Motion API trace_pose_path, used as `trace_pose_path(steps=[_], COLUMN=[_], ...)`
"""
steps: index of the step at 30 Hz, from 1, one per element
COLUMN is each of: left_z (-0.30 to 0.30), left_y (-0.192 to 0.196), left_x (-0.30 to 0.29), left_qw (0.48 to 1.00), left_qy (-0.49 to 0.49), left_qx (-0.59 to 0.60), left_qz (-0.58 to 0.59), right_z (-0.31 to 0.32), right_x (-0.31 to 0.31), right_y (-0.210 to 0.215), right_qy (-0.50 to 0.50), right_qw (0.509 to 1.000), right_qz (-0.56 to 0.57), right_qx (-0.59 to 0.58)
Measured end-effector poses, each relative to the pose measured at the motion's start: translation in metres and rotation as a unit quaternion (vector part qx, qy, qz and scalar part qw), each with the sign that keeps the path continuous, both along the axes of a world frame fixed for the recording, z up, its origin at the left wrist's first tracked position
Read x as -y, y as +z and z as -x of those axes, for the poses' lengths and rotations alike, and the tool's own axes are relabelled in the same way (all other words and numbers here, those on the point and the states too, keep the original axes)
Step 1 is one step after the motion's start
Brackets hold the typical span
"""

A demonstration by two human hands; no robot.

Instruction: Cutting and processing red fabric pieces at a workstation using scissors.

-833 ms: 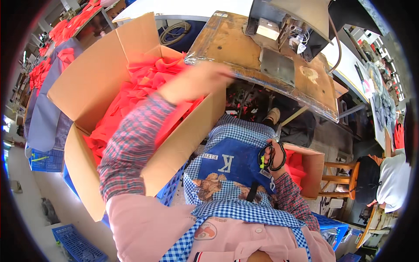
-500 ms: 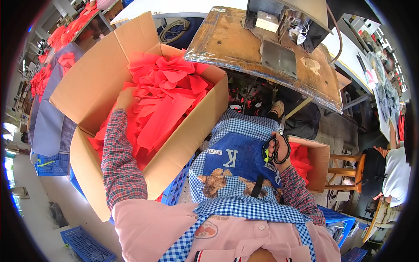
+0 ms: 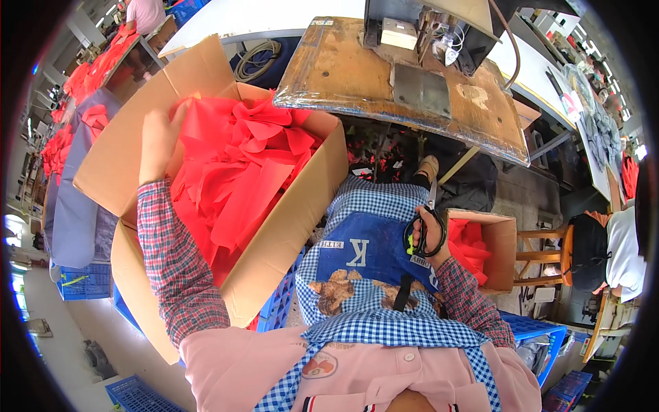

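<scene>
My left hand (image 3: 159, 141) reaches into a large cardboard box (image 3: 288, 226) on my left, fingers resting on the heap of red fabric pieces (image 3: 237, 172) that fills it. My right hand (image 3: 427, 237) rests on my lap over a blue checked apron (image 3: 364, 254) and grips a pair of black-handled scissors (image 3: 420, 232), blades pointing away from me. Just right of that hand stands a small cardboard box (image 3: 500, 237) holding more red fabric pieces (image 3: 472, 247).
A worn wooden sewing table (image 3: 357, 75) with a machine (image 3: 439, 31) stands ahead. Blue plastic crates (image 3: 278, 309) lie under the big box and at lower right. A wooden stool (image 3: 542, 257) and another person (image 3: 621, 247) are at right. Red fabric piles sit far left.
My left arm has swung from over the table edge back and left into the big box, settling on the red fabric. My right hand keeps the scissors on my lap.
</scene>
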State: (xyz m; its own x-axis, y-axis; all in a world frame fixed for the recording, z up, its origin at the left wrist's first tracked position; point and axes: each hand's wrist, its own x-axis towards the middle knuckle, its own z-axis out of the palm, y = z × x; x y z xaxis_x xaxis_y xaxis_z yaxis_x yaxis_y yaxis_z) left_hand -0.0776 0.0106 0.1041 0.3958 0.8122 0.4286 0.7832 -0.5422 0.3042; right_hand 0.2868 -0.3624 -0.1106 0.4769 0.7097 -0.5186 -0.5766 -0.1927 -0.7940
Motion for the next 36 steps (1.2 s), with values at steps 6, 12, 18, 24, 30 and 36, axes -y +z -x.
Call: trace_pose_path(steps=[6, 12, 18, 24, 30, 36], left_z=[-0.072, -0.170, -0.213, -0.200, -0.197, -0.196], left_y=[0.050, 0.046, -0.024, -0.076, -0.063, -0.073], left_x=[0.096, 0.155, 0.197, 0.216, 0.195, 0.195], left_qw=[0.932, 0.815, 0.680, 0.567, 0.676, 0.744], left_qy=[-0.242, -0.459, -0.386, -0.246, -0.273, -0.293], left_qx=[0.195, 0.021, 0.239, 0.356, 0.368, 0.330], left_qz=[0.185, 0.354, 0.576, 0.701, 0.578, 0.502], right_z=[0.025, 0.047, 0.040, 0.035, 0.037, 0.043], right_x=[-0.007, -0.038, -0.045, -0.042, -0.030, -0.025], right_y=[0.034, 0.095, 0.115, 0.107, 0.101, 0.086], right_qy=[0.055, 0.079, -0.001, -0.046, 0.072, 0.107], right_qw=[0.990, 0.941, 0.948, 0.956, 0.972, 0.952], right_qz=[-0.067, -0.292, -0.277, -0.270, -0.141, -0.093], right_qx=[0.113, 0.149, 0.160, 0.106, 0.172, 0.271])
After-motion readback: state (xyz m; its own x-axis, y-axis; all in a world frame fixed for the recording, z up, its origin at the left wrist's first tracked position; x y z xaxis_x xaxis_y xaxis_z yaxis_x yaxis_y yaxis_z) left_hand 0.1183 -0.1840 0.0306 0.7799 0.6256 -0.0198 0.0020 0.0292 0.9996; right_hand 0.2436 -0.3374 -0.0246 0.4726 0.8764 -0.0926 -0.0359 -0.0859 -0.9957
